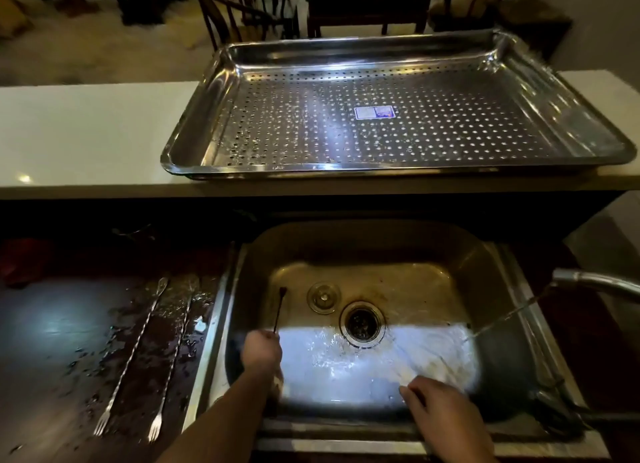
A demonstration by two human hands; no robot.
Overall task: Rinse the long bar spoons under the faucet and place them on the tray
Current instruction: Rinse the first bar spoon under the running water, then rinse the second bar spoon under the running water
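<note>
So far nothing has reached the tray (381, 57): its perforated floor, up at 12 o'clock on the pale counter (86, 130), holds only droplets and a small sticker (374, 112). Down in the sink (502, 289), the left hand (262, 353) is closed in a fist around one bar spoon (279, 310), whose dark shaft sticks up toward 12 o'clock from the knuckles, away from the water. The right hand (446, 417), at about 5 o'clock, lies loosely spread with fingers reaching toward the basin floor; whether it touches the spoon's lower end I cannot tell, since that part is hidden in glare. The faucet (595, 284) at 3 o'clock is running, its stream (502, 319) slanting into the basin near the drain (362, 324), with a small strainer cap (323, 296) just beside it at 10 o'clock.

Two more long spoons (152, 351) with forked ends lie side by side on the wet dark worktop (52, 341) at 8 o'clock, well apart from the stream. My reading: the first spoon is mid-rinse, and these two look to be waiting their turn, so most of the job remains
</note>
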